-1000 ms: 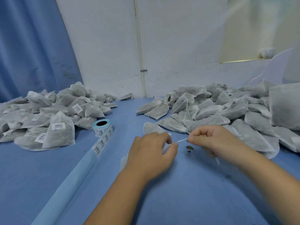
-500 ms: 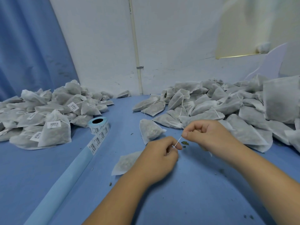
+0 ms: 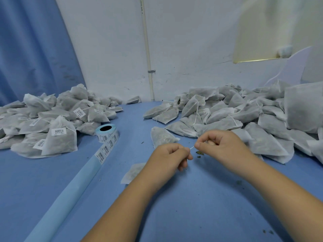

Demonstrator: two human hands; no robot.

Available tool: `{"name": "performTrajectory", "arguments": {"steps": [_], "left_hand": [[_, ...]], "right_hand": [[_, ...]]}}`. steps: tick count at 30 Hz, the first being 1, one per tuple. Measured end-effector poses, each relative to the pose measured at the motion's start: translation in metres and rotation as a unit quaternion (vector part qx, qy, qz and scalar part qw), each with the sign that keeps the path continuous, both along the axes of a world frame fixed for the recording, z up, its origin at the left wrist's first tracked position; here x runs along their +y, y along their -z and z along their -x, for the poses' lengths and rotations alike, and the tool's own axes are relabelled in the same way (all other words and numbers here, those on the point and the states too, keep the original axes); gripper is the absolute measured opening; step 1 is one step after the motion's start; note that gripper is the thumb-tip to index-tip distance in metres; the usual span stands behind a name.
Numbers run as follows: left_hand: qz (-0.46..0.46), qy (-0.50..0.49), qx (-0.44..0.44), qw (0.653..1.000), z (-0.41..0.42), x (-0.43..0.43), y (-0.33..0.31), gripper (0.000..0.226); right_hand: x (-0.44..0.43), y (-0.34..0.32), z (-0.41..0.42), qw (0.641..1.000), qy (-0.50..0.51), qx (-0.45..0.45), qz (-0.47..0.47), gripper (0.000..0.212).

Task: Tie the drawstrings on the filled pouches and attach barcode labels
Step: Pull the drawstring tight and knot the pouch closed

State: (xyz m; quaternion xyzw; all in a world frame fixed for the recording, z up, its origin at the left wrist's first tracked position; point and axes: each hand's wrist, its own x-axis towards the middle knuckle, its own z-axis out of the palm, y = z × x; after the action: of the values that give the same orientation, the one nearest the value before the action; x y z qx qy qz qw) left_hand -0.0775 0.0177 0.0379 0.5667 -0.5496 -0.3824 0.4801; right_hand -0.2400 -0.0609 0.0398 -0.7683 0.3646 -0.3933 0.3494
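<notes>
Near the middle of the blue table [image 3: 201, 198], our left hand [image 3: 170, 158] and right hand [image 3: 222, 147] each pinch, with curled fingers, the thin white drawstring [image 3: 191, 147] that we think belongs to the grey non-woven pouch [image 3: 133, 172] at 8 o'clock from the left hand; a hard pull may snap it.

2 bare forearms converge toward each other. The left hand [image 3: 168, 158] and the right hand [image 3: 222, 148], knuckles up and fingers curled, each pinch 1 end of a thin white drawstring [image 3: 191, 147] held taut between them.
</notes>
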Motion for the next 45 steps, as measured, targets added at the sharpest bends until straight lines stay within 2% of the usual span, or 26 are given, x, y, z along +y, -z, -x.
{"name": "performTrajectory", "arguments": {"steps": [4, 8, 13, 17, 25, 33, 45], "left_hand": [[-0.016, -0.016, 0.044, 0.999, 0.001, -0.002, -0.002, 0.021], [-0.037, -0.004, 0.030, 0.999, 0.002, -0.002, -0.003, 0.018], [-0.050, -0.013, 0.018, 0.999, -0.001, -0.003, -0.002, 0.028], [-0.041, 0.012, 0.044, 0.998, -0.003, -0.002, -0.002, 0.029], [0.005, 0.044, 0.202, 0.979, -0.011, -0.001, -0.004, 0.017], [-0.028, 0.028, 0.084, 0.996, -0.008, 0.000, -0.005, 0.019], [-0.062, -0.024, 0.019, 0.998, -0.008, 0.003, -0.010, 0.027]], "right_hand": [[0.001, 0.003, -0.004, 1.000, 0.005, -0.021, -0.014, 0.014], [0.001, 0.003, -0.004, 0.999, 0.016, -0.043, -0.011, 0.016], [0.002, 0.003, -0.006, 0.998, 0.034, -0.050, -0.002, 0.018], [0.003, 0.005, -0.008, 0.998, 0.039, -0.040, 0.009, 0.015], [0.007, 0.010, -0.014, 0.998, 0.050, -0.039, 0.007, 0.016], [0.005, 0.003, -0.012, 0.989, 0.126, -0.077, 0.020, 0.019], [0.003, 0.008, -0.012, 0.985, 0.154, -0.064, 0.049, 0.022]]}}
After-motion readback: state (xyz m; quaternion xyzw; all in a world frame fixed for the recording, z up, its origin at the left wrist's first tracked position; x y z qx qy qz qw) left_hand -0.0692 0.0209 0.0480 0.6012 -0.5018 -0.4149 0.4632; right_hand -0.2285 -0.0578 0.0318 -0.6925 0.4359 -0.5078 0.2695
